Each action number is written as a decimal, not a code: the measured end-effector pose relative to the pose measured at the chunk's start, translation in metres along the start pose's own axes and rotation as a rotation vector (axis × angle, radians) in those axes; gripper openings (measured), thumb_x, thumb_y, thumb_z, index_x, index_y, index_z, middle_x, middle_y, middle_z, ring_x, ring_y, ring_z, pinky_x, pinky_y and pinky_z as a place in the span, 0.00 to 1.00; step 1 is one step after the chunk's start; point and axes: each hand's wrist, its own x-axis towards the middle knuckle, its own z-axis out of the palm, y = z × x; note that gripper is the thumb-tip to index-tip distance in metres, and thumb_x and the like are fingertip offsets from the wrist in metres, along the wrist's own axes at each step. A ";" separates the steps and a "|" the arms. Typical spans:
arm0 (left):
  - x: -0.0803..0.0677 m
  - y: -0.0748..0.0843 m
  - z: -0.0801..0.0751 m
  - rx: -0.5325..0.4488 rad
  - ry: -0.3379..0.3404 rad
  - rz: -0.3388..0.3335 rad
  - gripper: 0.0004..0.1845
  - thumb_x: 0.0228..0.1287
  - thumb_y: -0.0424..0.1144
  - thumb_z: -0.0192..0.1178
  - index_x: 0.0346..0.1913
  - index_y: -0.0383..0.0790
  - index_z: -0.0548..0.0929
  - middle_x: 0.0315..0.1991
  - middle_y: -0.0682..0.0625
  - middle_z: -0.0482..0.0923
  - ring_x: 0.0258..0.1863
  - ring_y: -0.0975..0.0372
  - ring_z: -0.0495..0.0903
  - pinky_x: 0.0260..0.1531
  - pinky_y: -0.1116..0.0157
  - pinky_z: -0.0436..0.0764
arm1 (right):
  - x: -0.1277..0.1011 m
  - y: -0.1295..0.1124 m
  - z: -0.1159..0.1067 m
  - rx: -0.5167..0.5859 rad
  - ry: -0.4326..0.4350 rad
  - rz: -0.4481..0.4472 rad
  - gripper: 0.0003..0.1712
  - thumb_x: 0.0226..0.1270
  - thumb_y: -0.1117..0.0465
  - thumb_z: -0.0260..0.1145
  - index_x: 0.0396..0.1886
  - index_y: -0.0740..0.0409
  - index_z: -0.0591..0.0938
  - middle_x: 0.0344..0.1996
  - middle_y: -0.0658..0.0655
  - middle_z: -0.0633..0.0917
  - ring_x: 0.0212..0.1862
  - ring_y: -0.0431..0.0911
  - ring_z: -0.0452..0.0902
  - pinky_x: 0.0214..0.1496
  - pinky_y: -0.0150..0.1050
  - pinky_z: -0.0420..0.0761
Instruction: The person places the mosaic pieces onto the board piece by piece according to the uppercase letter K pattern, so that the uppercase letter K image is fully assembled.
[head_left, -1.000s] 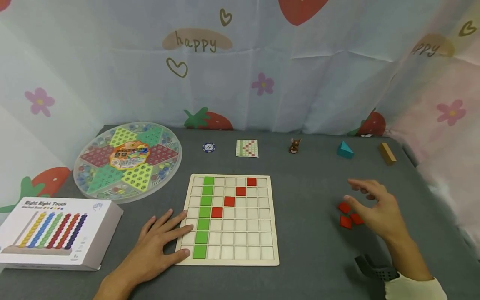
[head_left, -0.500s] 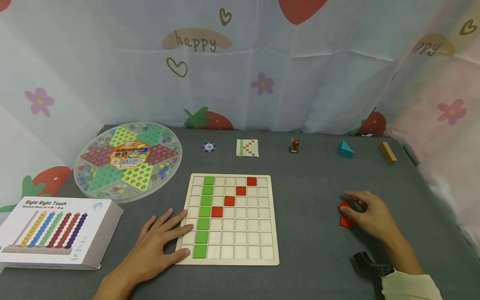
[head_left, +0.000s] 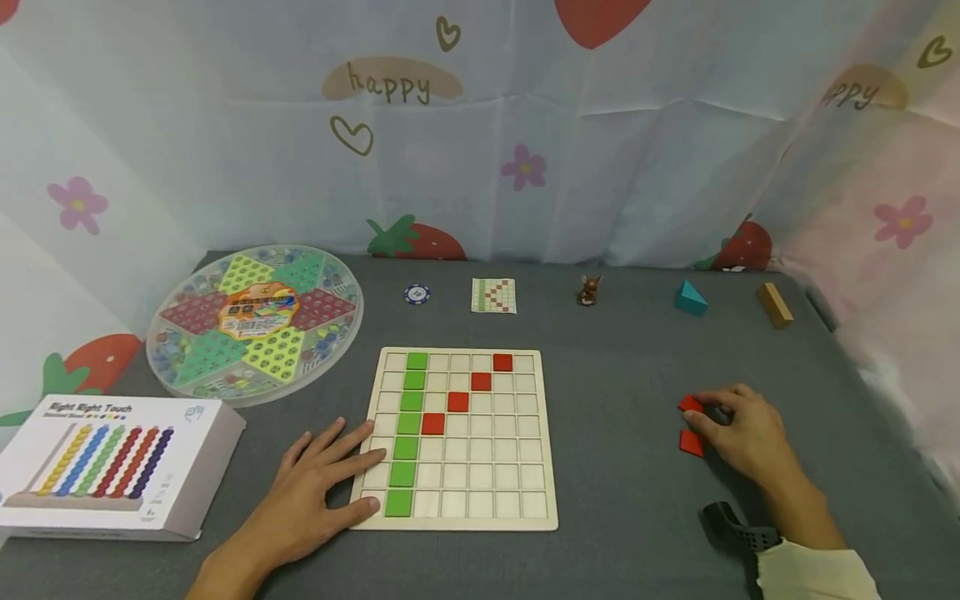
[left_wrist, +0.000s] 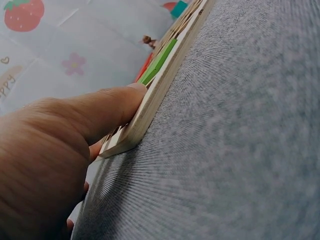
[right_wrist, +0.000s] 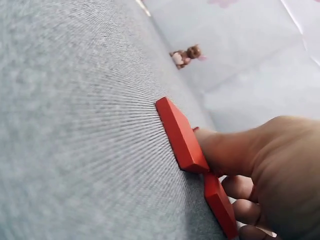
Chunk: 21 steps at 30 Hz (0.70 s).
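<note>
Right grip [head_left: 738,429] curled over loose red tiles on the grey desk [head_left: 622,433], fingers pinching the upper red tile [head_left: 690,404], tilted up on edge against the fingertips [right_wrist: 220,150]. Second red tile [head_left: 692,442] flat just below, at 6 o'clock of the first, beside the thumb. Black strap [head_left: 738,532] at the wrist.

Left grip [head_left: 318,483] spread flat, fingers straight, fingertips resting on the left edge of the wooden grid board [head_left: 517,500], well away at 9 o'clock. Green tile column [head_left: 408,433] down the board, red tile diagonal [head_left: 468,392] rising toward 1 o'clock.

Beyond, at 12 o'clock: pattern card [head_left: 494,296], poker chip [head_left: 417,293], small brown figurine [head_left: 588,291], teal block [head_left: 689,298], tan block [head_left: 775,305]. At 10 o'clock, round Chinese checkers board [head_left: 255,321]; at 8 o'clock, boxed bead game [head_left: 112,462].
</note>
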 end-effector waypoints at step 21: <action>0.000 -0.001 0.000 0.005 0.006 0.014 0.29 0.60 0.59 0.64 0.63 0.52 0.79 0.71 0.52 0.62 0.71 0.45 0.53 0.61 0.37 0.44 | -0.001 -0.065 -0.023 0.175 0.276 -0.291 0.20 0.48 0.74 0.76 0.44 0.61 0.87 0.38 0.54 0.83 0.38 0.42 0.73 0.43 0.26 0.69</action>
